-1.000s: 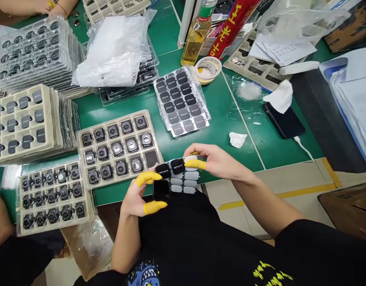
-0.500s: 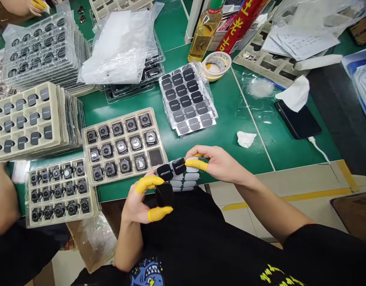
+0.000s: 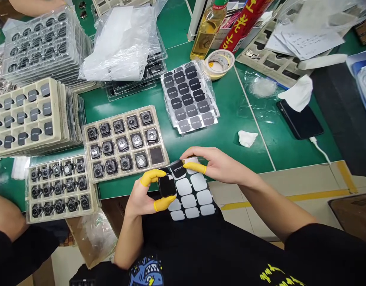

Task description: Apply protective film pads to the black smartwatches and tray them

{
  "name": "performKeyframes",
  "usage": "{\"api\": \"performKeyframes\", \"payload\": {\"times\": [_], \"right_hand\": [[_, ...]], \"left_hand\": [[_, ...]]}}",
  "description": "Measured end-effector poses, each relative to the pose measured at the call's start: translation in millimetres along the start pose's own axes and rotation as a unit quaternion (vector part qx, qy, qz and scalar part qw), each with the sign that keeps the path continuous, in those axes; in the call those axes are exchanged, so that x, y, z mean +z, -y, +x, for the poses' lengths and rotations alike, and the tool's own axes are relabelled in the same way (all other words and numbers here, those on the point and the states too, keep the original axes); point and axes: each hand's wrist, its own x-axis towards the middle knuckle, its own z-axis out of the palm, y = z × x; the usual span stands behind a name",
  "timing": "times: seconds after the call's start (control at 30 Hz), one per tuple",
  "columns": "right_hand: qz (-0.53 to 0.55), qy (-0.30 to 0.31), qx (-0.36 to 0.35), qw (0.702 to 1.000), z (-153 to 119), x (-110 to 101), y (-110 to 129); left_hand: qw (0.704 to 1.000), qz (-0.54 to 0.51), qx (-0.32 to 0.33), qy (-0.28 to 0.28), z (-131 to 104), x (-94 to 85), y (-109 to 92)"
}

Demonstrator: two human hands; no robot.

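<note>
Yellow finger cots cover the thumb and a finger of my left hand [image 3: 143, 194], which is closed round the edges of a smartwatch [image 3: 167, 186], its dark screen facing up. My right hand [image 3: 217, 165], also with yellow cots, pinches the top edge of a sticker sheet [image 3: 189, 200]. One black printed sticker [image 3: 178, 169] shows near the sheet's top; the other visible places are pale grey. Just beyond my hands lies a beige tray [image 3: 126, 145] of watches, backs up, with one pocket holding no watch. A second tray of watches [image 3: 59, 190] is at its left.
Stacked trays [image 3: 25, 115] and clear blister trays [image 3: 37, 47] stand at the left. More sticker sheets [image 3: 190, 97] lie ahead, beside a tape roll [image 3: 220, 63] and a bottle [image 3: 208, 31]. A phone [image 3: 300, 119] with a cable is at the right. A co-worker's arm [image 3: 7, 214] shows at left.
The sticker sheet has tilted to show more of its face. The watch in my left hand has turned screen up and now overlaps the sheet's left side. My right hand keeps its pinch.
</note>
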Motion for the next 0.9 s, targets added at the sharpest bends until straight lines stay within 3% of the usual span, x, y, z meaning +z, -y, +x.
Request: {"api": "performKeyframes", "payload": {"times": [0.23,0.43,0.57,0.73,0.9], "right_hand": [[-0.156,-0.002,-0.115,0.981,8,-16,12],[-0.178,0.070,-0.129,0.973,18,-19,21],[-0.195,0.084,-0.136,0.968,22,-19,23],[-0.250,0.076,-0.172,0.950,24,-16,21],[-0.275,0.026,-0.244,0.930,21,-9,15]], "left_hand": [[1.000,0.013,0.002,0.014,0,-1.3,1],[1.000,-0.001,-0.010,0.025,-3,0.1,6],[0.999,-0.007,-0.006,0.033,0,-0.9,4],[0.999,-0.006,-0.008,0.041,1,0.2,5],[0.996,-0.076,-0.048,0.009,-6,3.0,26]]}}
